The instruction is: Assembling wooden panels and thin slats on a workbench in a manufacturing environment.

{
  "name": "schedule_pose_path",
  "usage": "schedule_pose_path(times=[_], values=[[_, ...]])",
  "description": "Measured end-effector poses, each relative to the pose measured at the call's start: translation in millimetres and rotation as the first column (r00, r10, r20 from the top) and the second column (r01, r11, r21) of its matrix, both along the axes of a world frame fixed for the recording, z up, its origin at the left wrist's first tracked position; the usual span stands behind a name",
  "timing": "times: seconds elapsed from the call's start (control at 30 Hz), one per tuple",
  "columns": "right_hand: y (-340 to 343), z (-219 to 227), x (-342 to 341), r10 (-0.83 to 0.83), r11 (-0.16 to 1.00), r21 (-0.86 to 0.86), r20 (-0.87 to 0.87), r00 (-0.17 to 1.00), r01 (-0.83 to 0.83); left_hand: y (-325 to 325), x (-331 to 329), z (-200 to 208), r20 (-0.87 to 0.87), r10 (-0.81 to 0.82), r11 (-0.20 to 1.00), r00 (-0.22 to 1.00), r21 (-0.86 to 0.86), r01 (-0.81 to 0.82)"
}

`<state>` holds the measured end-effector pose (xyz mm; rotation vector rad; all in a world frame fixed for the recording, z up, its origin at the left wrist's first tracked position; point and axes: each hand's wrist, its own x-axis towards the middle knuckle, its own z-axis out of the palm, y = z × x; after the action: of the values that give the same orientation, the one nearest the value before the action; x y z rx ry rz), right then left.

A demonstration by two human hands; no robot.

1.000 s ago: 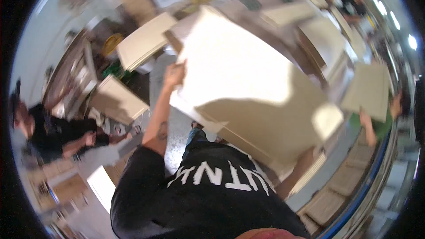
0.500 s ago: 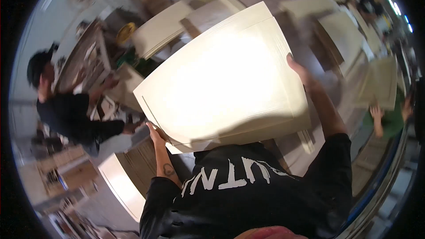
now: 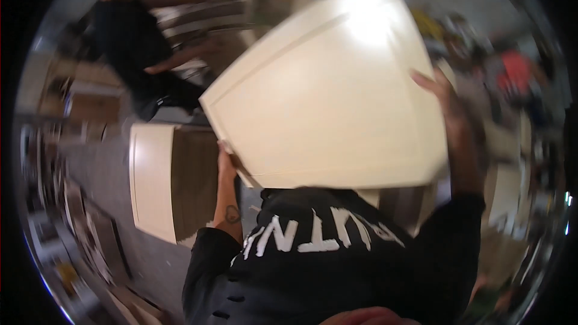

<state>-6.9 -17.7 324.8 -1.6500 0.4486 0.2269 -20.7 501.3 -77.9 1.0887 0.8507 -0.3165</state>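
A large cream cabinet door panel (image 3: 325, 102) with a grooved border is held up in front of my chest, tilted, its face toward me. My left hand (image 3: 226, 162) grips its lower left edge, fingers mostly hidden behind it. On the right edge, my right hand (image 3: 439, 93) is closed round the panel, with the thumb lying over the face. Bright light glares off the panel's upper part. To the left of my forearm stands a stack of similar panels (image 3: 150, 180), the top one cream with a bordered face.
At the upper left a person in black (image 3: 135, 54) stands by a cluttered bench, arms stretched out. Long boards (image 3: 105, 235) lie along the floor at the left. A red item (image 3: 515, 72) shows blurred at the far right. Below it are more pale panels (image 3: 506, 198).
My view has swung left, so the panel stack and the person in black now sit farther right and higher. The panel stays in both hands, tilted more steeply.
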Motion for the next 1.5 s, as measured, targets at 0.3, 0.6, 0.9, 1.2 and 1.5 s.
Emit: schedule_pose_path(times=[0.3,0.6,0.9,1.2,1.5], values=[[46.4,48.5,68.5,0.311,0.894,-0.407,0.256,0.915,-0.189,-29.4,48.7,-7.9,-0.203,0.024,0.991,0.979,-0.123,-0.050],[61.0,33.4,160.3,0.786,0.580,-0.448,0.090,0.611,-0.680,-86.0,82.3,-93.1,-0.273,0.239,0.936,0.932,-0.190,-0.296],[225.5,-230.9,290.4,0.967,0.243,-0.645,0.107,0.230,-0.724,-28.7,78.6,21.6,0.043,0.283,0.936,0.958,0.203,-0.286],[342.6,-441.1,393.9,0.897,0.077,-0.632,-0.294,0.330,-0.771,-29.6,-187.5,-111.2,-0.579,0.722,0.574,0.379,0.194,-0.796],[435.6,-492.7,481.5,0.826,-0.020,-0.530,-0.487,0.285,-0.848,79.3,-83.8,-64.8,-0.393,0.370,0.773,0.842,0.632,-0.044]])
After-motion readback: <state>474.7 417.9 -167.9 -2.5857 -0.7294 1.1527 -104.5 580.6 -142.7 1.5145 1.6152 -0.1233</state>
